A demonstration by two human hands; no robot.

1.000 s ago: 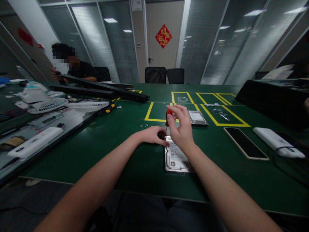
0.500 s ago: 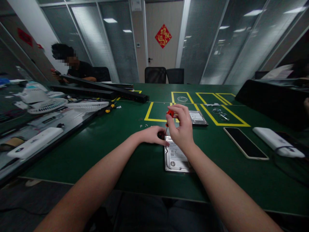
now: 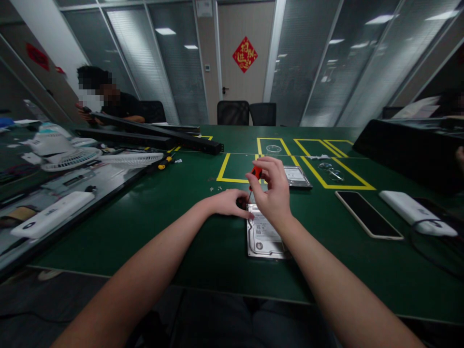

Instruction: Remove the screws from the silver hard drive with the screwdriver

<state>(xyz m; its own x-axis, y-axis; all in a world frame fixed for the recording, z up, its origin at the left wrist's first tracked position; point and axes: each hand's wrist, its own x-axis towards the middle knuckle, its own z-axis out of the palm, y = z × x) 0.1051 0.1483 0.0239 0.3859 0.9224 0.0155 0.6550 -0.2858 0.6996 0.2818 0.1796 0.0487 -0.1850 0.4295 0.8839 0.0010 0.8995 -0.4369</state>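
Observation:
A silver hard drive point(image 3: 263, 237) lies flat on the green table point(image 3: 181, 227) in front of me. My right hand point(image 3: 272, 193) pinches a small red-handled screwdriver point(image 3: 254, 175) that stands upright with its tip at the drive's far left corner. My left hand point(image 3: 230, 202) rests on the table with its fingers curled against that same corner. What its fingertips touch is hidden. A second hard drive point(image 3: 296, 176) lies further back, beside the yellow tape boxes.
A black phone point(image 3: 368, 214) and a white power bank point(image 3: 416, 212) lie at the right, with a black case point(image 3: 409, 152) behind. Long black bars point(image 3: 155, 133), fan grilles point(image 3: 101, 157) and a yellow screwdriver point(image 3: 165, 162) sit at the left. A person sits at the far left. Small screws point(image 3: 215, 188) lie loose.
The fingers of my right hand have shifted slightly on the screwdriver's red handle. My left hand and the hard drive have stayed in place.

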